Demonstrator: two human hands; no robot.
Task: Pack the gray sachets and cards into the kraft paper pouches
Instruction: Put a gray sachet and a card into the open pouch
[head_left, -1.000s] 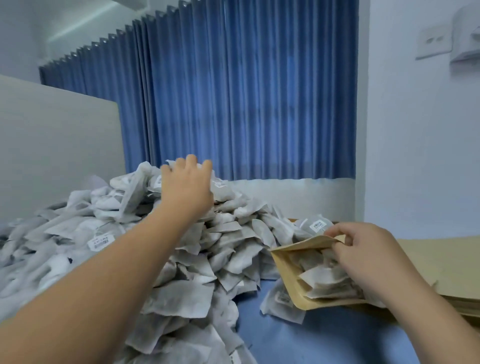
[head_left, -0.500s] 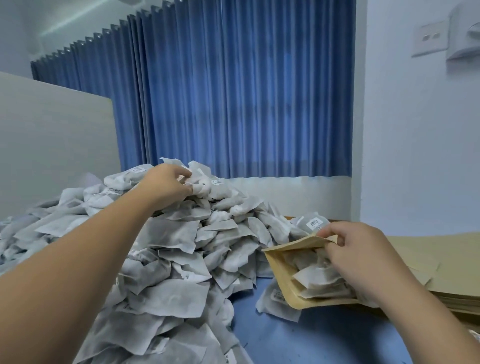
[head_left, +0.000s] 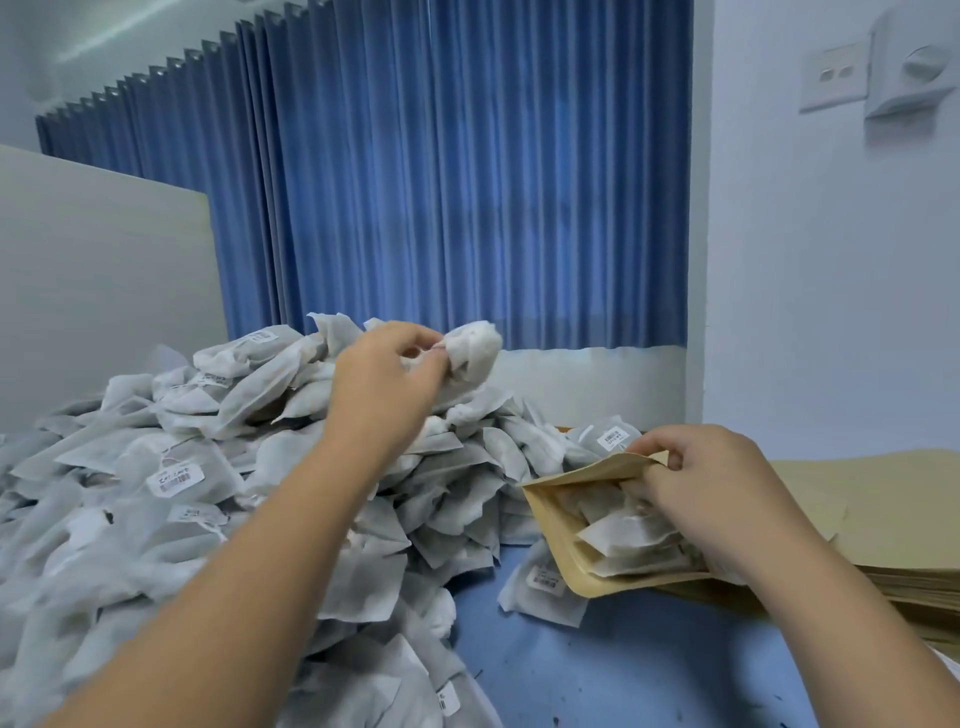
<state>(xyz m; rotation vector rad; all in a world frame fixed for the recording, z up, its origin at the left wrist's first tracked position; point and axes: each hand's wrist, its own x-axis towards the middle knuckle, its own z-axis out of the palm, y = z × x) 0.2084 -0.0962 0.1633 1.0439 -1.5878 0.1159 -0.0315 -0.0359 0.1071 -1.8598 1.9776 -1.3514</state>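
Note:
A large heap of gray sachets (head_left: 197, 467) covers the left half of the blue table. My left hand (head_left: 382, 384) is above the top of the heap, pinching one gray sachet (head_left: 475, 345) lifted clear of the pile. My right hand (head_left: 696, 488) holds open the mouth of a kraft paper pouch (head_left: 550, 525) at the right, tilted toward the heap. Several gray sachets (head_left: 628, 535) lie inside the pouch. No card is visible.
A stack of flat kraft pouches (head_left: 883, 525) lies at the right edge. A loose sachet (head_left: 540, 587) lies under the open pouch on the blue table (head_left: 623, 670). A white board (head_left: 104, 270) stands at the left, with a blue curtain (head_left: 467, 182) behind.
My left hand closed on a sachet at the top of the heap, lifted it and moved it rightward. My right hand has kept the pouch open in the same place.

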